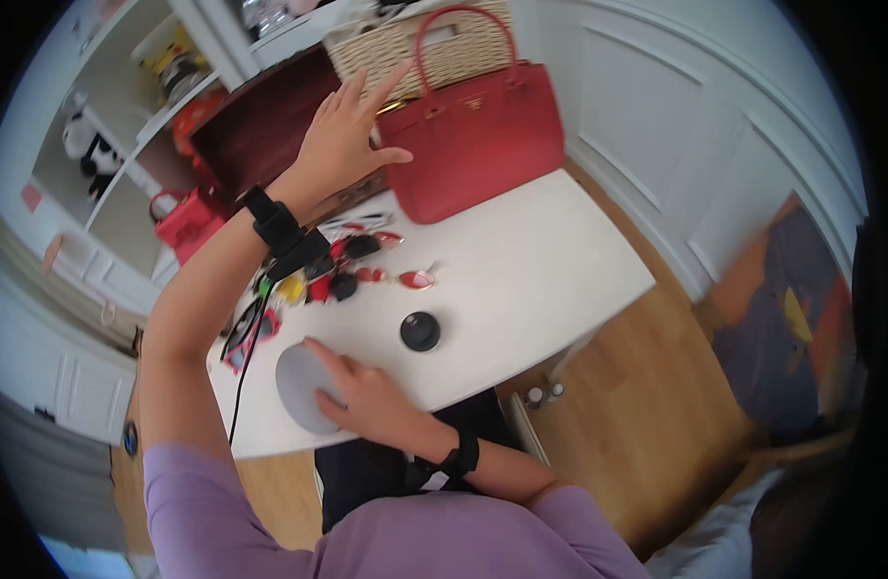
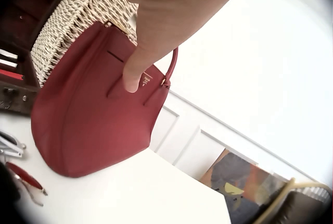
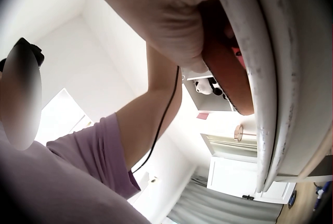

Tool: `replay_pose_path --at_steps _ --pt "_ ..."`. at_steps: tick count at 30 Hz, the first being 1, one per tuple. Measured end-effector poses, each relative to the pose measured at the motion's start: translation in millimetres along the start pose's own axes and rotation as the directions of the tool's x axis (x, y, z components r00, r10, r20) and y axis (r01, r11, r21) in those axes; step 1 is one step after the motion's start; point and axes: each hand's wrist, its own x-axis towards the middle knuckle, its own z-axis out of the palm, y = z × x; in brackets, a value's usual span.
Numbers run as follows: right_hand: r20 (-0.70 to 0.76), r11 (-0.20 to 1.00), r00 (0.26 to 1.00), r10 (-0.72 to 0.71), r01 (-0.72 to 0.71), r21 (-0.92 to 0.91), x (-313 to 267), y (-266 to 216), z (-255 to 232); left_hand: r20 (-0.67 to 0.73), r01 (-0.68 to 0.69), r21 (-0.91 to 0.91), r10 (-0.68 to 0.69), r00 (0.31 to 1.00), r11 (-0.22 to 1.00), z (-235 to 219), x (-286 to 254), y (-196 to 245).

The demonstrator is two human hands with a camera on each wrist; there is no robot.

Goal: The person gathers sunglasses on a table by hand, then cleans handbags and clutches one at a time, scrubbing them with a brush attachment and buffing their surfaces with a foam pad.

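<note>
Left hand raised with straight, spread fingers, thumb tip touching the upper front of the red handbag standing at the far side of the white worktop. Right hand pressed flat, released, on a grey round disc at the near left edge. Black round lid just right of it.

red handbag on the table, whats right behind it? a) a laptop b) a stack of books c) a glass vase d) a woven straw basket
d: a woven straw basket stands just behind the red handbag, and the left hand reaches up beside them, fingers spread.
</note>
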Motion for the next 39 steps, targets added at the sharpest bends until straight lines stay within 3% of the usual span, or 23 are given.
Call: replay_pose_path --at_steps 2,4,6,8,10,14,15,17,18,20,21,23,30,36,38,39 --pt "-0.132 0.993 0.985 -0.112 0.105 -0.053 0.6 6.7 8.1 -0.025 0.044 0.033 -0.043 0.999 0.998 -16.2 -35.5 -14.0" --pt "-0.111 0.996 0.990 -0.091 0.090 -0.014 3.1 6.4 7.6 -0.033 0.053 0.050 -0.052 0.998 0.997 -36.3 -75.0 -34.9" --pt "-0.078 0.999 0.996 -0.044 0.043 -0.006 5.1 -1.1 1.2 -0.034 0.154 0.106 -0.151 0.988 0.982 -53.1 -121.4 -58.9" --pt "-0.047 1.000 0.999 -0.003 0.002 -0.013 6.3 -6.3 -3.1 -0.006 0.387 0.076 -0.387 0.922 0.919 -70.3 -169.9 -85.9" --pt "-0.023 1.000 1.000 0.009 -0.009 -0.005 7.1 -8.5 -5.3 -0.053 0.450 0.062 -0.447 0.893 0.891 -80.2 -224.9 -124.5" --pt "-0.019 0.998 0.997 0.068 -0.068 0.005 9.6 -12.8 -5.6 -0.049 0.792 0.115 -0.793 0.607 0.599 -79.8 -343.7 -198.7" --pt "-0.028 0.998 0.997 0.070 -0.070 0.001 10.6 -14.7 -5.3 -0.057 0.801 0.111 -0.800 0.597 0.589 -78.6 -368.6 -211.2" --pt "-0.020 0.997 0.997 0.078 -0.078 -0.025 11.9 -17.1 -5.2 0.067 0.966 0.076 -0.968 0.242 0.247 -81.0 -400.6 -221.9" --pt "-0.028 0.995 0.996 0.090 -0.091 -0.043 12.5 -17.5 -5.0 0.061 0.969 0.067 -0.971 0.233 0.237 -80.7 -413.7 -228.1" --pt "-0.024 0.994 0.995 0.096 -0.097 -0.042 12.5 -17.1 -4.1 0.176 0.990 0.106 -0.981 0.078 0.097 -88.0 -421.3 -222.6" --pt "-0.029 0.993 0.994 0.109 -0.110 -0.031 13.0 -17.3 -4.4 0.175 0.991 0.095 -0.982 0.073 0.091 -91.1 -424.4 -218.5" --pt "-0.023 0.992 0.992 0.123 -0.123 -0.030 13.1 -17.4 -3.9 0.254 0.964 -0.221 -0.963 -0.088 -0.147 -109.3 -407.9 -189.0" --pt "-0.032 0.987 0.987 0.155 -0.156 -0.038 13.8 -14.8 -1.4 0.350 0.941 -0.301 -0.936 -0.042 -0.155 -118.0 -422.5 -198.0" --pt "-0.069 0.989 0.988 0.136 -0.140 -0.055 14.5 -10.3 -0.7 0.401 0.820 -0.500 -0.914 -0.064 -0.277 -111.8 -447.6 -207.9" --pt "-0.078 0.982 0.980 0.184 -0.186 -0.026 13.5 -12.3 -0.5 0.435 0.753 -0.554 -0.895 -0.100 -0.354 -116.3 -452.7 -209.4" --pt "-0.080 0.973 0.970 0.232 -0.232 0.008 13.6 -13.4 -0.4 0.478 0.755 -0.505 -0.864 -0.161 -0.419 -109.6 -473.4 -232.5"
